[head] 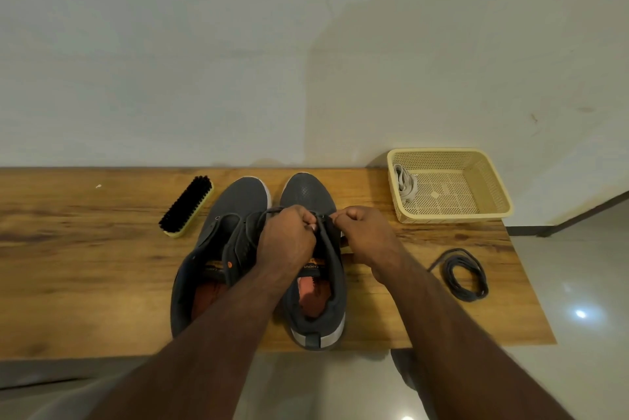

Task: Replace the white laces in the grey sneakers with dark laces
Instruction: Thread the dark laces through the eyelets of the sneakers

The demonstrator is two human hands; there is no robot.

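Note:
Two grey sneakers stand side by side on the wooden table (85,270), toes toward the wall. The left sneaker (218,236) has no lace that I can see. Over the front eyelets of the right sneaker (311,193) both my hands work with curled fingers. My left hand (289,236) pinches a dark lace (269,212) that loops out to the left. My right hand (364,232) pinches the lace at the eyelets on the right side. A second dark lace (464,275) lies coiled on the table at the right. White laces (405,186) lie in the basket.
A beige plastic basket (490,181) stands at the back right corner against the wall. A black-bristled shoe brush (186,205) lies left of the sneakers. The table's right edge runs just beyond the coiled lace, with tiled floor below.

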